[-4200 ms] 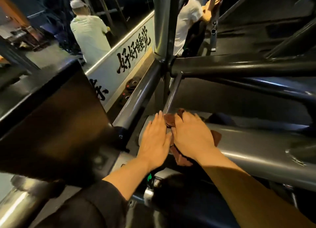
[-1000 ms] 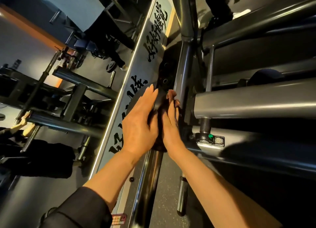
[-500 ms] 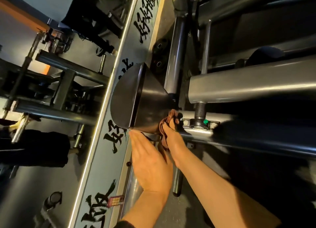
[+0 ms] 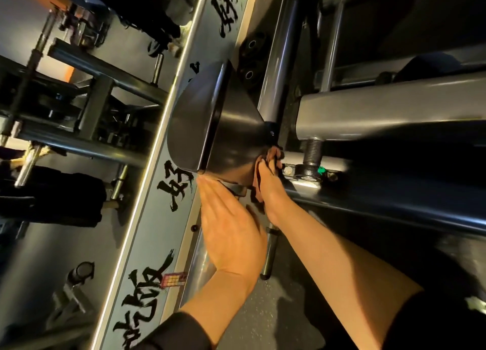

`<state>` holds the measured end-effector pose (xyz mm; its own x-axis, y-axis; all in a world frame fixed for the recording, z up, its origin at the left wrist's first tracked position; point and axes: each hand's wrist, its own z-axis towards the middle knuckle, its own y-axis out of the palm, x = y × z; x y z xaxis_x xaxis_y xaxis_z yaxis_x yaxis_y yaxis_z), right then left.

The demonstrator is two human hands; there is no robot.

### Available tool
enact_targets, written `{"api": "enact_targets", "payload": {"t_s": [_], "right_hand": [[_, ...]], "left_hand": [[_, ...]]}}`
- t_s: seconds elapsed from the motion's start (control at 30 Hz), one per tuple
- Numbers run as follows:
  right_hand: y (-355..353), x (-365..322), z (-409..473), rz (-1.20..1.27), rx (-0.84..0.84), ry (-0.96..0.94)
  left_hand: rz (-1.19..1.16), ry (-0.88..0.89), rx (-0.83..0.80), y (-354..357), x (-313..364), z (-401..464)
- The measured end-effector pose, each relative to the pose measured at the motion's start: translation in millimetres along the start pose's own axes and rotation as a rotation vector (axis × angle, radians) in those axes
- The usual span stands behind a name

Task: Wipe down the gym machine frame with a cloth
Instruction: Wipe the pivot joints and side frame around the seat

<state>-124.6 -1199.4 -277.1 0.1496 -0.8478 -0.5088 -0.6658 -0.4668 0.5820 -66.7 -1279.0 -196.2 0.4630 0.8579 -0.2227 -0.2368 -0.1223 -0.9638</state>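
The grey gym machine frame fills the view, with a thick horizontal beam (image 4: 394, 108) at right and a slanted tube (image 4: 273, 68) behind a black padded seat (image 4: 210, 129). My right hand (image 4: 271, 189) presses a small reddish-brown cloth (image 4: 272, 156) against the frame just under the pad, fingers curled on it. My left hand (image 4: 228, 228) lies flat with fingers straight and together. Its fingertips touch the pad's lower edge, and it holds nothing.
A grey wall strip with black brush lettering (image 4: 173, 189) runs diagonally at left. Two weight plates (image 4: 249, 60) lean behind the pad. A threaded bolt and bearing (image 4: 311, 160) sit under the beam. Other machines (image 4: 79, 113) stand at left. Speckled floor (image 4: 263, 310) shows below.
Over four seconds both hands left the top of the big beam for the pad's underside. In the last half second the hands barely shifted; the view moved slightly closer.
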Motion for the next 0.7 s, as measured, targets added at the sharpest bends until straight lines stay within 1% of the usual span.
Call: {"api": "enact_targets", "payload": {"t_s": [0.03, 0.1, 0.17, 0.27, 0.3, 0.33, 0.4, 0.47, 0.53, 0.6, 0.7], "right_hand": [[-0.5, -4.4, 2.5, -0.027, 0.007, -0.089], [-2.7, -19.0, 8.2, -0.175, -0.029, -0.262], [-10.3, -27.4, 22.1, -0.327, -0.038, -0.316], [-20.8, -26.1, 28.5, -0.391, -0.073, -0.284], [-18.7, -25.0, 27.4, -0.363, -0.087, -0.281], [-16.3, -25.7, 23.8, -0.298, -0.064, -0.251], [-13.3, -19.5, 21.3, -0.065, -0.041, -0.132], [-7.6, -14.1, 11.1, 0.071, -0.027, -0.089], [2.4, -22.3, -4.4, 0.117, -0.074, -0.132], [14.0, -39.9, -25.5, 0.102, -0.089, -0.203], [26.4, -61.9, -59.3, 0.083, -0.166, -0.352]], "left_hand": [[0.002, 0.002, 0.006, 0.6, 0.2, 0.2], [0.009, 0.006, 0.018, 1.6, 0.2, 0.5], [0.011, 0.014, 0.017, 2.8, 0.6, -0.1], [0.029, 0.009, 0.002, 3.8, 0.7, -0.3], [0.039, 0.006, -0.001, 3.6, 0.6, 0.0], [0.039, 0.007, -0.003, 2.6, 0.4, -0.1], [0.057, 0.023, -0.016, 4.1, 1.3, -0.6], [0.064, 0.019, -0.043, 3.9, 0.7, -0.9], [0.047, 0.004, -0.036, 3.7, 0.9, 0.5], [0.008, 0.009, -0.031, 3.3, 1.6, 0.7], [-0.076, 0.030, -0.015, 3.5, -1.5, 1.4]]}}
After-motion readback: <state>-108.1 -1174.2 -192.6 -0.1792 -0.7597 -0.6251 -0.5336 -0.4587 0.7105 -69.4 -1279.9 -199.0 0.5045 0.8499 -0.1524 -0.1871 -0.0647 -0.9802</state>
